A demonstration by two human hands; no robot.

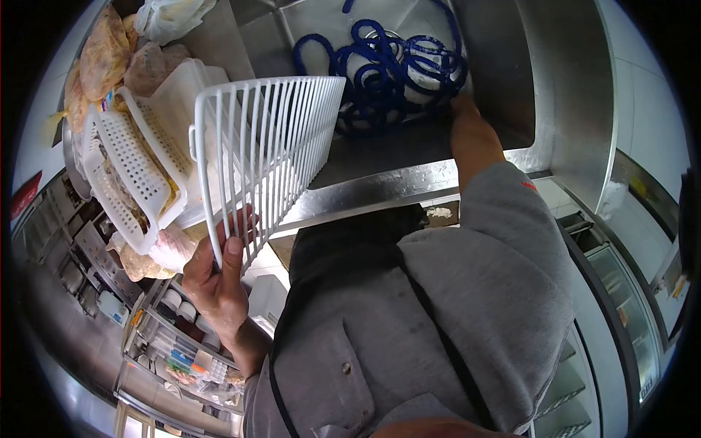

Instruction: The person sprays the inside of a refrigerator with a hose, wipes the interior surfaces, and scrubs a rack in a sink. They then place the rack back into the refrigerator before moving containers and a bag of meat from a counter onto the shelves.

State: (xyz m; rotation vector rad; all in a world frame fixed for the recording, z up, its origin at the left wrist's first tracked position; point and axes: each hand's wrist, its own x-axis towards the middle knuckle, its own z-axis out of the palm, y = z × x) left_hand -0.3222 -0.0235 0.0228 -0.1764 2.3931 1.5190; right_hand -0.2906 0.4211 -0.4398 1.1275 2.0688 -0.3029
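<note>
My left hand (pixel 219 281) is closed on the near lower corner of a white wire rack (pixel 274 139), thumb in front and fingers behind the bars. The rack stands tilted on edge, partly over the sink's near rim. My right hand (pixel 461 104) reaches down into the metal sink (pixel 504 80), at the right side of a tangled blue hose (pixel 387 69). Its fingers are hidden by the hose and shadow, so whether they grip it does not show. The hose lies in loose coils over the drain.
Left of the sink are white perforated baskets (pixel 139 171), a clear plastic tub (pixel 191 80) and bagged food (pixel 104 55). A shelf (pixel 186 336) of small containers is at lower left. A glass-door cabinet (pixel 621 292) stands at right.
</note>
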